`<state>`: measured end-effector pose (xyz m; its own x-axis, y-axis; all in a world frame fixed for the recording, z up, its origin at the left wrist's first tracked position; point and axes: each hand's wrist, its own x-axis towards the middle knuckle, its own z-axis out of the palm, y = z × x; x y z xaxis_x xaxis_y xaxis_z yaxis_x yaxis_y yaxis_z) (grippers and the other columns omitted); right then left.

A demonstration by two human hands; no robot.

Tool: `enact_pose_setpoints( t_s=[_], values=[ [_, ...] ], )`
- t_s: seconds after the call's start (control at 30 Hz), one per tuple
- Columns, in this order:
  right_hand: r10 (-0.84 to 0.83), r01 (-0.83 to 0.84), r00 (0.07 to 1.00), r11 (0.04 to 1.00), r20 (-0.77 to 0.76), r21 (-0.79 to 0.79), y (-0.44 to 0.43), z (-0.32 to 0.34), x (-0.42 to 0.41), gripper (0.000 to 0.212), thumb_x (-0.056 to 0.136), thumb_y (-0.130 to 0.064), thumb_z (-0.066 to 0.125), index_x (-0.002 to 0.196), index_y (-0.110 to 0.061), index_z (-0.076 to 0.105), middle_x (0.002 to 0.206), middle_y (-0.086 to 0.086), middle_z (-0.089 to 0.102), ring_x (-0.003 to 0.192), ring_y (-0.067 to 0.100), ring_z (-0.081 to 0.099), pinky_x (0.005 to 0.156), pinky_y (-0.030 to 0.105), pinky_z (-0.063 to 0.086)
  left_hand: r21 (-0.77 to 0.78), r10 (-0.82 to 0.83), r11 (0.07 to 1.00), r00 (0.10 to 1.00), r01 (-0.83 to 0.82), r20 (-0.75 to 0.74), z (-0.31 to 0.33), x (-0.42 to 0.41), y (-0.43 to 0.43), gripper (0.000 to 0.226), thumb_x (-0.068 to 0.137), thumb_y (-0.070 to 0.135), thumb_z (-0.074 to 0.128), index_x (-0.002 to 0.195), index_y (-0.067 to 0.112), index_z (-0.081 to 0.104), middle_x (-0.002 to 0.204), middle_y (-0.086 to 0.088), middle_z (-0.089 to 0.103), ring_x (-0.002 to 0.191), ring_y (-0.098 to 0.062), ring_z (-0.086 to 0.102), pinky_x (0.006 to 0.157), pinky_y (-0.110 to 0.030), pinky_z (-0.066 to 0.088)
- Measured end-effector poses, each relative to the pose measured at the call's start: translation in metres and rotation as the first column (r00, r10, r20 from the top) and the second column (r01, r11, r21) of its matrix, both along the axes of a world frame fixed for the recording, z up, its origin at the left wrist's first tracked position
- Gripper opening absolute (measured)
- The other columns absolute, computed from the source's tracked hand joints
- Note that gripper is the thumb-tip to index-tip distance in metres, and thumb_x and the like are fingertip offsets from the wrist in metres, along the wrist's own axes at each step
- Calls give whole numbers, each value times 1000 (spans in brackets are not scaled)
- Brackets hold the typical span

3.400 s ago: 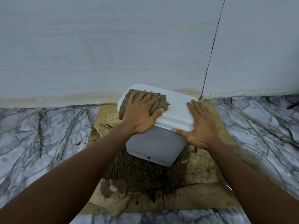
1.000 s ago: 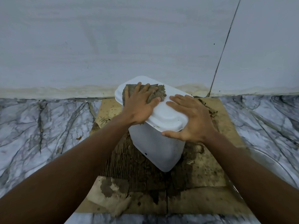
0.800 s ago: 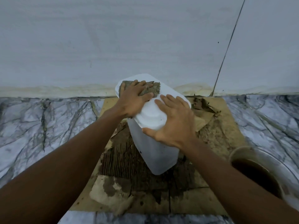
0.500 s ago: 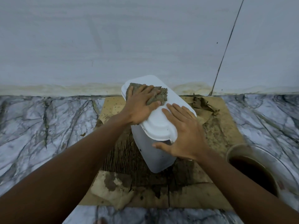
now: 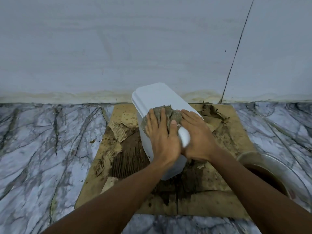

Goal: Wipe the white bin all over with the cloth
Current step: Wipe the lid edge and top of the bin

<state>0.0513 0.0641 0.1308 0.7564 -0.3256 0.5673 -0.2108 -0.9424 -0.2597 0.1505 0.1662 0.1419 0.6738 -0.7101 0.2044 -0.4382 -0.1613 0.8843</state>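
The white bin (image 5: 157, 98) stands upside down on wet, torn cardboard (image 5: 219, 179), close to the wall, its long side running away from me. A grey-brown cloth (image 5: 168, 111) lies on its upturned base near the front. My left hand (image 5: 162, 135) lies flat on the cloth with straight fingers, pressing it onto the bin. My right hand (image 5: 197, 137) rests flat on the bin's right front corner, fingers straight and touching the cloth's edge, steadying the bin.
A clear glass bowl (image 5: 287, 176) of brown water stands at the right, just beside my right forearm. Torn cardboard scraps (image 5: 212, 112) lie behind the bin on the right. Marble floor (image 5: 42, 149) spreads to both sides; the wall (image 5: 118, 48) rises right behind the bin.
The bin has been turned so its long side points away from me. My left hand slid the cloth from the far end toward the near end. My right hand stayed on the right corner.
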Motion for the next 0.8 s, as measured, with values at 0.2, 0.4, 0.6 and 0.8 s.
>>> enact_pose_setpoints(
  t_s=[0.2, 0.4, 0.6, 0.8],
  values=[
    [-50, 54, 998, 995, -45, 79, 1, 0, 1, 102, 75, -76, 62, 148, -8, 46, 157, 7, 42, 149, 21, 33, 123, 44, 25, 65, -39, 997, 997, 35, 61, 9, 49, -20, 53, 109, 38, 37, 159, 28, 27, 171, 3, -1, 155, -14, -10, 126, -44, -6],
    [-109, 102, 991, 991, 75, 91, 8, -5, 11, 91, 73, -72, 73, 141, -14, 57, 151, 2, 50, 145, 19, 40, 119, 46, 32, 276, -103, 954, 993, 114, -56, 32, 133, -49, 52, 112, 29, 31, 161, 16, 20, 170, -8, -7, 156, -29, -15, 126, -46, -5],
    [-156, 151, 972, 988, 173, 42, 9, -12, 11, 89, 68, -70, 80, 134, -12, 63, 145, 4, 56, 140, 20, 47, 116, 47, 37, 269, -69, 962, 997, 56, 42, 29, 122, -53, 54, 109, 40, 34, 161, 25, 24, 170, -3, -13, 155, -24, -15, 124, -45, -4],
    [-302, 311, 928, 950, 220, -7, 45, -16, 7, 80, 79, -67, 69, 132, -8, 65, 143, 8, 58, 137, 25, 51, 114, 50, 39, 256, -177, 954, 982, 157, 59, 33, 117, -56, 53, 108, 39, 40, 159, 29, 28, 170, 2, -11, 155, -20, -15, 124, -48, -4]
  ],
)
